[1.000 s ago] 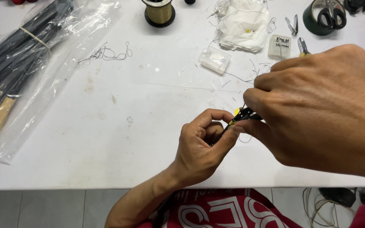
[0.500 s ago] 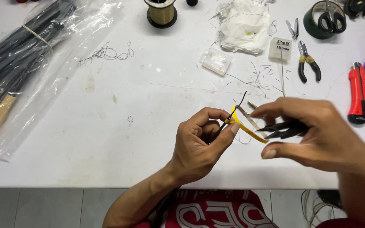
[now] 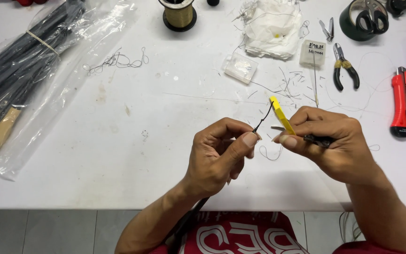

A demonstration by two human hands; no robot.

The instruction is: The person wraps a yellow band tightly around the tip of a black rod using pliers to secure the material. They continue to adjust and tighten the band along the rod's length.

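Yellow-handled tool (image 3: 282, 115) in right hand (image 3: 334, 148)

Thin black rod tip and yellow-handled tool, held above a white table

A slim black rod tip (image 3: 263, 118) is pinched between thumb and forefinger of the left hand (image 3: 217, 157); a short length is shown rising obliquely up and to the right from the fingertips, its upper end just beside the tool. A small tool (image 3: 283, 117) with a flat yellow handle, tilted up to the left, and a dark metal part is gripped in the right hand (image 3: 332, 146); its lower portion is hidden by the fingers. Both items are held close together, over the table's near edge.
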